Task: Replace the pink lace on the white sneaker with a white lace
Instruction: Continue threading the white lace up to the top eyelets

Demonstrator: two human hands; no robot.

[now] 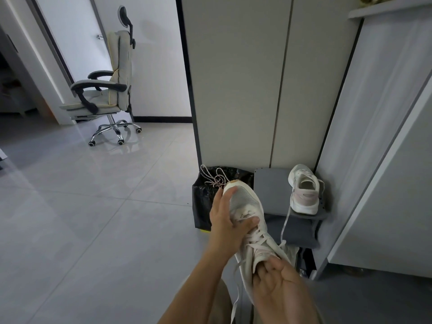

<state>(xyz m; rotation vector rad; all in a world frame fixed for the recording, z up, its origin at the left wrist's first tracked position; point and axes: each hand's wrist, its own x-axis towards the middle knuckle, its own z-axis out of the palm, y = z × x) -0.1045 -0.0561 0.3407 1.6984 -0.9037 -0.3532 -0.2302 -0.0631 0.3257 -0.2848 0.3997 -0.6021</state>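
1. Grey glossy floor tiles (93,206) run back to a pale padded office chair on chrome castors (109,90); a tall grey cabinet (233,90) stands ahead.
2. We log the white mesh sneaker (247,199) held in the air, toe pointing away, between both hands.
3. Left hand (224,220): fingers wrapped round the toe end, thumb laid across the lowest lacing.
4. Right hand (278,284): fingers curled over the heel end at the collar, gripping it.
5. White flat lace (259,242) crosses the eyelets; one loose end hangs down.
6. Pink-speckled cord lace (214,177) lies looped on a black plastic bag (203,202) just beyond the toe.
7. A second white-and-pink sneaker (304,190) sits on a grey step stool (271,190).
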